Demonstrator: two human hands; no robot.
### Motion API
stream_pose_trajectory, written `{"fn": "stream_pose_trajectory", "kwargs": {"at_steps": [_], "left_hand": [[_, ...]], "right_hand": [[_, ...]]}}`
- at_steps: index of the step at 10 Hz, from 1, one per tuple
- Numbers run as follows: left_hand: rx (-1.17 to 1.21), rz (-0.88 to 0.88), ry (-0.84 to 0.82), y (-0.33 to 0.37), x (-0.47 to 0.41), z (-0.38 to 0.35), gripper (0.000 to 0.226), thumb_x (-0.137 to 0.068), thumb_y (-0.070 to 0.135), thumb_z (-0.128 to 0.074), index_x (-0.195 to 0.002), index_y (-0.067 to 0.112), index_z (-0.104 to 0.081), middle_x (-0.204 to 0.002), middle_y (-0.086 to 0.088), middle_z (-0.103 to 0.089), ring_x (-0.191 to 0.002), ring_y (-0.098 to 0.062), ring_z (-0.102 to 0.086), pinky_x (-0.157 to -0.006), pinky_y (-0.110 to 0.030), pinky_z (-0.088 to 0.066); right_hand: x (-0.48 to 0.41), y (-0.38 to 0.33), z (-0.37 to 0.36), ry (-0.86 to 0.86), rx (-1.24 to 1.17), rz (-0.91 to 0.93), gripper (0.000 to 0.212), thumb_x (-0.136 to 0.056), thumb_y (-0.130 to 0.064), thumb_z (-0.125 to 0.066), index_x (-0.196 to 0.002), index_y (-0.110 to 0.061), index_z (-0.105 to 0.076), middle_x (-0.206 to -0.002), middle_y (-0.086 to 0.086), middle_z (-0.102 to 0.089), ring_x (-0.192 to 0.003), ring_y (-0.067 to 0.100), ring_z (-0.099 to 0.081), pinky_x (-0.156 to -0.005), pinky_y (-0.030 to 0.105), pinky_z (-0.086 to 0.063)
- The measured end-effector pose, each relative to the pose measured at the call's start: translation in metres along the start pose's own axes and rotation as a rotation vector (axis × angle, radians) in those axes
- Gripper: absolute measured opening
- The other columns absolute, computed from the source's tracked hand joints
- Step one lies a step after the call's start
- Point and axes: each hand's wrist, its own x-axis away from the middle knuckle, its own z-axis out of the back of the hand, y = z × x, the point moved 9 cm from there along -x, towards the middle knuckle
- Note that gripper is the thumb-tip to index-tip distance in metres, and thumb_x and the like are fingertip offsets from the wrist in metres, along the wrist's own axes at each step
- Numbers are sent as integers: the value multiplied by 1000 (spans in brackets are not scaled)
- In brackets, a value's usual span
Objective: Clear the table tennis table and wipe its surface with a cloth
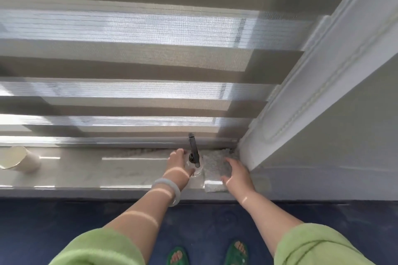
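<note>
**Collecting cloth and spray**

The left hand [178,163] grips the clear spray bottle [195,158] on the windowsill [86,171]. The right hand [237,173] lies loose on the white cloth [214,161] beside it. Next it probably must pinch and lift the cloth.

No legible text — none anywhere.

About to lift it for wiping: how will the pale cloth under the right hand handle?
The cloth under the right hand looks nubbly and soft, so probably floppy and light. Its near end sits at the sill edge, so a push might slide it off.
</note>
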Motion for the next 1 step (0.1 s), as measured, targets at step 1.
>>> {"fn": "stream_pose_trajectory", "kwargs": {"at_steps": [1], "left_hand": [[15,-17,1,0,17,8,61,-87,13,-72,-140,10,-42,-142,-8,-42,-129,-25,-47,-110,-33,-35]], "right_hand": [[10,-8,10,29,-19,19,62,-91,-11,-66,-147,-18,-41,-149,5,-41,-136,22,-41,-112,29,-31]]}}
